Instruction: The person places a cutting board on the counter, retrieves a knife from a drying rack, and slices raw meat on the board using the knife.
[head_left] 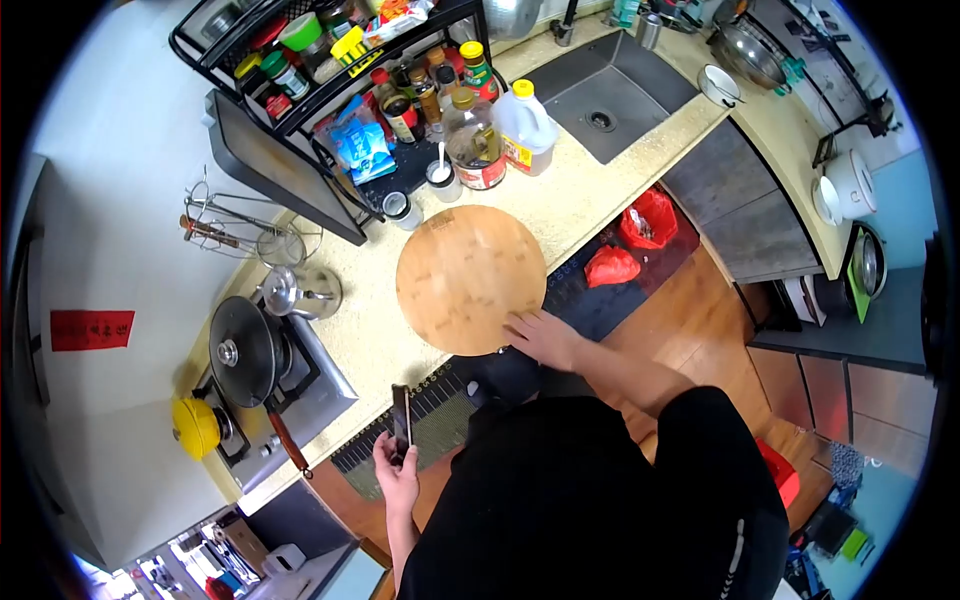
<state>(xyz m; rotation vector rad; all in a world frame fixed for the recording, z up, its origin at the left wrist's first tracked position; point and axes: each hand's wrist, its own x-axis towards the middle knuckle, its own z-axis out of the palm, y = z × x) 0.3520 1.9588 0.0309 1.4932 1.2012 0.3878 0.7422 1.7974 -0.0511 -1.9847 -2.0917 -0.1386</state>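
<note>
My left hand (398, 480) is in front of the counter's near edge, its fingers closed round a dark, narrow, flat object with a pale edge (402, 415). That object points up and away from me; its exact kind is unclear. Under my right hand (545, 340) is the near right rim of a round wooden cutting board (470, 275). The fingers of this hand lie outstretched on the wood, without a visible grip. The board rests on the pale countertop (365, 300), with its bare face up.
A lidded black wok (243, 350) sits on the stove (310, 385), handle toward me. Behind the board stand small jars (402, 210), a large jar (475, 140) and a plastic jug (527, 125). The sink (605, 95) is beyond, and red bags (612, 266) lie below the counter.
</note>
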